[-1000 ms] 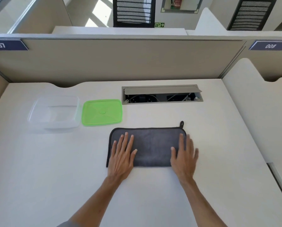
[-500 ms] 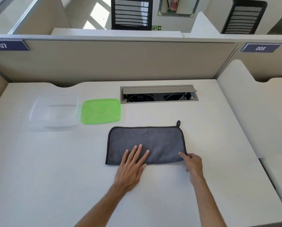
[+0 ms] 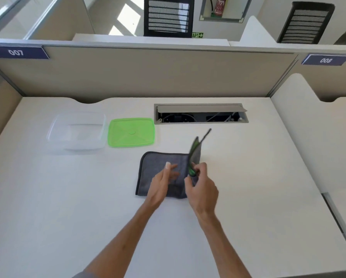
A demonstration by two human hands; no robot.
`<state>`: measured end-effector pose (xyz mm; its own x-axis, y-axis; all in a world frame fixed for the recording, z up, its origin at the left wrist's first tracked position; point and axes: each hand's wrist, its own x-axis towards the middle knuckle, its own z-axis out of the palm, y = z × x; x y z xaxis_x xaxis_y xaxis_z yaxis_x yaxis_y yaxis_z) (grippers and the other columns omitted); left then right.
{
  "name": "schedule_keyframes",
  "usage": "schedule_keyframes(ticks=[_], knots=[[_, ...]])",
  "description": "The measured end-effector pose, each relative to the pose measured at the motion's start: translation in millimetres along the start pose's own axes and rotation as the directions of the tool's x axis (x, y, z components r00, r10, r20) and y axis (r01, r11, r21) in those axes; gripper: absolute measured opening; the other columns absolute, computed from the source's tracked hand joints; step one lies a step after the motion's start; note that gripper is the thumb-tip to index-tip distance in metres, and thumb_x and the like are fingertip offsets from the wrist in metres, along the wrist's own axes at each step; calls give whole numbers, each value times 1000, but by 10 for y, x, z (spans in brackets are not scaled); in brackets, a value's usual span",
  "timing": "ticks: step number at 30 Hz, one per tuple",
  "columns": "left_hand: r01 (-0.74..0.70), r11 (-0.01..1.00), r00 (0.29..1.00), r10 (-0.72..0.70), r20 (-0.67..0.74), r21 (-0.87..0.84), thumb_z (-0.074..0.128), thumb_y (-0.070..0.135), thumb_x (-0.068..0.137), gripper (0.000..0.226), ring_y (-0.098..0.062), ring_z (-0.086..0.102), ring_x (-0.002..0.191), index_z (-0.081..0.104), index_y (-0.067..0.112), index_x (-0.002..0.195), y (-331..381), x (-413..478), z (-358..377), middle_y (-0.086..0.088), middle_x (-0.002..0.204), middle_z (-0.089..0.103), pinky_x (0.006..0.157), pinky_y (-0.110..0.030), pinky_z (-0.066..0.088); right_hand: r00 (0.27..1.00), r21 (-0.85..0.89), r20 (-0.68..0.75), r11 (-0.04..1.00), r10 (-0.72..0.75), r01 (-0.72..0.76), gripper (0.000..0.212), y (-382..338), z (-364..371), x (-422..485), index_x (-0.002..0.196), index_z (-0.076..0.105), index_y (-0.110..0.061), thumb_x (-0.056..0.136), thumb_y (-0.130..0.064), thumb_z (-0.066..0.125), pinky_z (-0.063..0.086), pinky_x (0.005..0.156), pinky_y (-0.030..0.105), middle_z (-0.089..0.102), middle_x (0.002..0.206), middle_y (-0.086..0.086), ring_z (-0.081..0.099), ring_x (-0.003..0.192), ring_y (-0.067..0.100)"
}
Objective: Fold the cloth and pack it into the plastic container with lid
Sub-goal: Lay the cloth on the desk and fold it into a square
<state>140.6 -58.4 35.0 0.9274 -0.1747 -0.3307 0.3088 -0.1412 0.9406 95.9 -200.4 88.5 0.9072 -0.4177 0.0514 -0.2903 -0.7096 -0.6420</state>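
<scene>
Where hands [image 3: 185, 184] meet: grey cloth [image 3: 158, 167], half-raised.

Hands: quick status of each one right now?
Left hand: open, flat on the grey cloth, gripping nothing.
Right hand: closed, pinching the cloth's right end, which stands lifted off the desk.

Cloth [image 3: 158, 173] on desk [image 3: 67, 207], under left hand [image 3: 162, 183]; its right end raised beside right hand [image 3: 202, 189]. Lid [image 3: 131, 132] beyond left hand; container [image 3: 77, 131] left of lid; cable tray [image 3: 200, 114] beyond right hand.
</scene>
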Motion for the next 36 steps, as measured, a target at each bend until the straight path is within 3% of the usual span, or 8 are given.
schedule_keyframes(ticks=[3, 6, 9, 15, 21, 25, 28, 36], knots=[[100, 968, 994, -85, 71, -230, 41, 68, 112, 68, -24, 81, 104, 77, 11, 120, 175, 139, -187, -6, 114, 84, 96, -38, 65, 987, -54, 53, 986, -154, 157, 34, -132, 326, -133, 126, 56, -29, 95, -24, 68, 58, 71, 38, 79, 117, -15, 78, 100, 22], [171, 947, 985, -162, 58, -272, 71, 62, 102, 42, -24, 68, 86, 68, 20, 95, 168, 252, -403, -6, 89, 71, 82, -38, 58, 942, -36, 131, 949, -308, 315, 43, -177, 675, -233, 140, 61, -19, 96, -16, 62, 64, 92, 38, 78, 127, -6, 75, 114, 16], [89, 995, 985, -93, -147, -37, 72, 21, 105, 9, -32, 76, 101, 72, 17, 114, 11, 325, -593, -5, 103, 81, 96, -48, 64, 883, -72, 246, 901, -399, 427, 56, -137, 922, -336, 153, 57, -13, 98, -21, 63, 49, 123, 43, 68, 152, 1, 62, 142, 16], [103, 988, 959, -67, -276, 117, 61, 13, 108, 38, -28, 74, 118, 63, 24, 144, -165, 333, -815, -4, 130, 77, 106, -55, 61, 821, -112, 353, 852, -448, 512, 62, 55, 980, -437, 166, 46, -23, 111, -51, 43, 16, 138, 46, 33, 178, -7, 23, 167, 7], [131, 957, 948, -45, -316, 258, 54, 7, 107, 53, -36, 68, 125, 54, 25, 157, -237, 277, -811, -10, 138, 75, 101, -45, 55, 891, -179, 253, 886, -378, 427, 58, 187, 815, -276, 172, 32, -24, 115, -30, 35, 16, 136, 50, 19, 183, -7, 12, 169, 9], [149, 959, 946, -66, -318, 243, 54, 8, 107, 55, -37, 65, 132, 53, 25, 159, -257, 274, -783, -9, 145, 72, 103, -45, 53, 963, -159, 144, 955, -228, 250, 90, 356, 595, -356, 167, 38, -23, 81, -5, 59, 30, 131, 46, 34, 176, -2, 36, 161, 18], [155, 961, 942, -74, -327, 228, 53, 8, 107, 54, -36, 65, 130, 53, 24, 158, -284, 275, -774, -9, 143, 73, 98, -42, 50, 984, -187, 145, 973, -108, 134, 82, 487, 651, -451, 158, 44, -23, 82, -8, 68, 54, 104, 45, 51, 152, -1, 57, 133, 25], [135, 963, 943, -52, -329, 233, 48, 6, 109, 49, -28, 63, 116, 51, 19, 157, -301, 186, -728, 1, 130, 67, 91, -36, 47, 996, -182, 39, 979, -81, 87, 52, 458, 836, -430, 140, 60, -24, 92, -27, 78, 53, 72, 40, 67, 112, -6, 67, 93, 21]])
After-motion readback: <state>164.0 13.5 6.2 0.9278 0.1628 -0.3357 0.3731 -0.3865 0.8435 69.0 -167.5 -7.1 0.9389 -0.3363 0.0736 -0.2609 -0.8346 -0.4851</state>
